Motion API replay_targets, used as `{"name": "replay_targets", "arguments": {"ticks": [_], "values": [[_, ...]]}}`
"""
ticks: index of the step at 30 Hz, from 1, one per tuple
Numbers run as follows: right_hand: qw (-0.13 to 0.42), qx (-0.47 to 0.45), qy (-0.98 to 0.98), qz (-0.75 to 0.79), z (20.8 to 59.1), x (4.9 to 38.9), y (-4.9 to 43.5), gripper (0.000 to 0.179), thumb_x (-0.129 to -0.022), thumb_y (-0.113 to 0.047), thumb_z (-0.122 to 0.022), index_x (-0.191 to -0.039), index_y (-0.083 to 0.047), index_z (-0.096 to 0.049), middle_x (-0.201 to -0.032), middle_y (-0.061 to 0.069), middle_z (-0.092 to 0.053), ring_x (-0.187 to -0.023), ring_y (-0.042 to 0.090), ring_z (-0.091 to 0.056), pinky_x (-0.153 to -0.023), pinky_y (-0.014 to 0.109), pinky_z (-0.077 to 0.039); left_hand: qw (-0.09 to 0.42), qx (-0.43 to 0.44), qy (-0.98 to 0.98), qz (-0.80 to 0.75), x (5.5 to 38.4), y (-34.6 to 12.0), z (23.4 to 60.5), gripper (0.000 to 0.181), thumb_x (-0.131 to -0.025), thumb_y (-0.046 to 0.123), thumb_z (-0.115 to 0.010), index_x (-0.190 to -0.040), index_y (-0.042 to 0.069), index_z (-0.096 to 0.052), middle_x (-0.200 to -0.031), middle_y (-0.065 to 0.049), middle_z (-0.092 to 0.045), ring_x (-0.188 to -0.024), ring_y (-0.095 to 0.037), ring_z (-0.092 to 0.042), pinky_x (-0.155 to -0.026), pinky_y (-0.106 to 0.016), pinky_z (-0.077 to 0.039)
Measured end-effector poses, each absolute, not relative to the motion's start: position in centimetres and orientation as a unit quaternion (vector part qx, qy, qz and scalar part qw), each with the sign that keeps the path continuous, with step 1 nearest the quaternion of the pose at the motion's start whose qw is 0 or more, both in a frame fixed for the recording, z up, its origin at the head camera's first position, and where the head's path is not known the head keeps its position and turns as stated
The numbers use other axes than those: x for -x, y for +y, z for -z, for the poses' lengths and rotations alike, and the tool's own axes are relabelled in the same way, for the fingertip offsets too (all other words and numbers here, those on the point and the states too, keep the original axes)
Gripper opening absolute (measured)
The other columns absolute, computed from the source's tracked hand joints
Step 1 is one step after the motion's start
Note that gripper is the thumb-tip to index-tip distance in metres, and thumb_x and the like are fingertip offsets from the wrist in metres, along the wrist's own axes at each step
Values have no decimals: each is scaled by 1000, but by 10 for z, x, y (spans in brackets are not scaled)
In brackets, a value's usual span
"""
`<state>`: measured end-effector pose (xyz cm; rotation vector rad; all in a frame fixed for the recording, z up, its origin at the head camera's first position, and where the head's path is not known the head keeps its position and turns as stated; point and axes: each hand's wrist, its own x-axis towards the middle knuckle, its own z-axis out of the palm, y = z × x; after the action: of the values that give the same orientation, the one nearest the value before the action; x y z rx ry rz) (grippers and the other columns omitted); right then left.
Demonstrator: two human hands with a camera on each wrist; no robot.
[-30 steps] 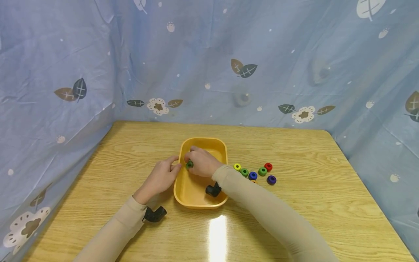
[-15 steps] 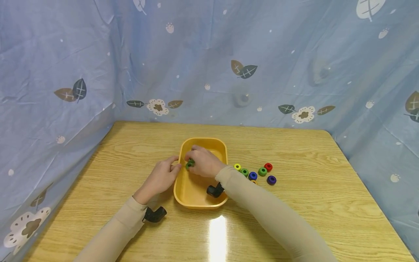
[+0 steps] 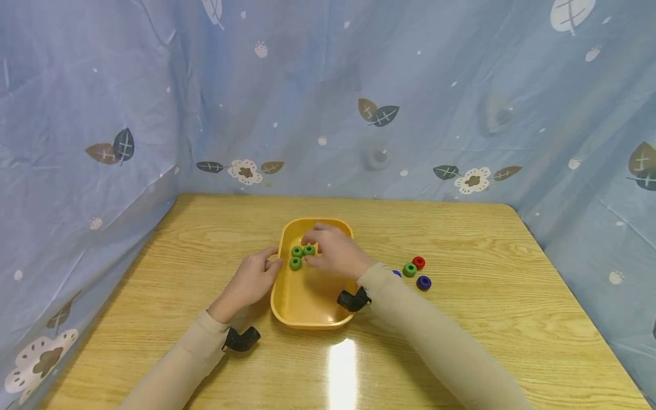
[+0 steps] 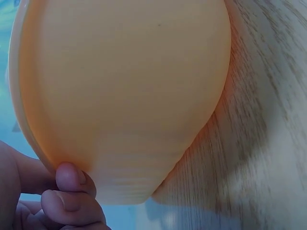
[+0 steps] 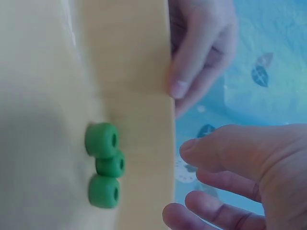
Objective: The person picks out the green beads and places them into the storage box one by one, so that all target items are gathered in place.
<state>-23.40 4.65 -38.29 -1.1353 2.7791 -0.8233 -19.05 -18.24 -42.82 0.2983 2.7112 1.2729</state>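
Observation:
In the head view, a yellow-orange plastic bin (image 3: 307, 293) stands on the wooden table. My left hand (image 3: 249, 280) holds its left rim; the left wrist view shows fingertips (image 4: 76, 179) pinching the bin's edge. Three green ring-shaped beads (image 3: 295, 263) sit close together inside, near the left wall. Over the bin, just right of these beads, my right hand (image 3: 335, 251) has its fingers spread loosely with nothing between them. The right wrist view shows the beads (image 5: 103, 191) in a row, apart from the right thumb (image 5: 206, 152) and fingers.
Right of the bin lie loose beads: a red one (image 3: 418, 262), a green one (image 3: 410, 270) and a purple one (image 3: 423, 283). A blue bead (image 3: 397, 274) is mostly hidden by the right sleeve (image 3: 410, 319). Patterned blue cloth (image 3: 318, 102) hangs behind the table.
My right hand has let go of a green bead and drawn back to the right, its fingers parting. Three green beads now show in the bin. The left hand stays at the rim.

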Motion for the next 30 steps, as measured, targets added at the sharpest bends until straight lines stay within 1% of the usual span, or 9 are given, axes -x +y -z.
{"name": "replay_targets", "arguments": {"ticks": [3, 7, 10, 12, 14, 19, 23, 26, 30], "values": [[-13, 363, 895, 260, 380, 231, 55, 26, -93, -13, -79, -117, -5, -74, -113, 10, -68, -87, 25, -69, -78, 32, -57, 64, -92, 900, -422, 190, -182, 429, 48, -110, 16, -50, -153, -6, -45, -70, -6, -68, -54, -12, -54, -54, -25, -44], [-34, 358, 897, 256, 375, 228, 67, 26, -92, -15, -80, -116, -7, -74, -110, 6, -65, -86, 20, -66, -76, 29, -55, 52, -89, 902, -419, 189, -183, 429, 48, -110, 16, -50, -151, -8, -46, -92, -14, -78, -69, -13, -66, -64, -27, -49], [-42, 356, 898, 255, 372, 225, 76, 26, -93, -16, -79, -116, -7, -74, -110, 6, -64, -85, 19, -64, -75, 29, -54, 51, -89, 901, -422, 189, -183, 429, 48, -110, 16, -50, -151, -9, -45, -93, -15, -77, -70, -13, -66, -65, -27, -50], [-45, 351, 900, 254, 371, 223, 83, 25, -93, -16, -78, -117, -7, -73, -110, 6, -64, -86, 21, -65, -75, 29, -54, 52, -89, 899, -425, 189, -183, 429, 48, -110, 15, -50, -151, -9, -45, -89, -15, -76, -66, -14, -63, -63, -27, -49], [-50, 345, 902, 254, 370, 222, 90, 25, -94, -16, -78, -117, -7, -73, -108, 5, -63, -87, 23, -66, -75, 30, -54, 49, -91, 899, -426, 188, -183, 429, 48, -110, 15, -50, -151, -10, -46, -90, -17, -76, -68, -15, -64, -64, -27, -49], [-56, 325, 905, 270, 370, 221, 111, 26, -94, -15, -77, -118, -8, -73, -109, 5, -64, -88, 25, -67, -74, 32, -55, 43, -96, 897, -429, 188, -182, 429, 47, -110, 14, -51, -150, -10, -47, -113, -24, -76, -87, -21, -73, -71, -29, -52], [-55, 304, 909, 281, 373, 222, 131, 26, -95, -15, -76, -119, -7, -73, -111, 8, -67, -88, 24, -65, -75, 34, -54, 48, -96, 896, -430, 188, -181, 429, 48, -110, 15, -50, -150, -11, -45, -119, -27, -74, -100, -27, -76, -74, -31, -54], [-53, 281, 917, 279, 375, 224, 147, 26, -95, -16, -76, -120, -8, -73, -112, 7, -68, -88, 22, -64, -76, 35, -53, 48, -94, 898, -428, 188, -181, 429, 48, -110, 15, -51, -150, -11, -45, -120, -26, -73, -101, -27, -76, -75, -31, -54], [-58, 263, 923, 274, 378, 224, 167, 28, -94, -16, -77, -120, -8, -74, -112, 6, -69, -89, 21, -65, -76, 36, -54, 51, -92, 897, -429, 188, -181, 428, 48, -110, 15, -50, -151, -10, -45, -119, -26, -74, -97, -25, -76, -73, -31, -53]]}}
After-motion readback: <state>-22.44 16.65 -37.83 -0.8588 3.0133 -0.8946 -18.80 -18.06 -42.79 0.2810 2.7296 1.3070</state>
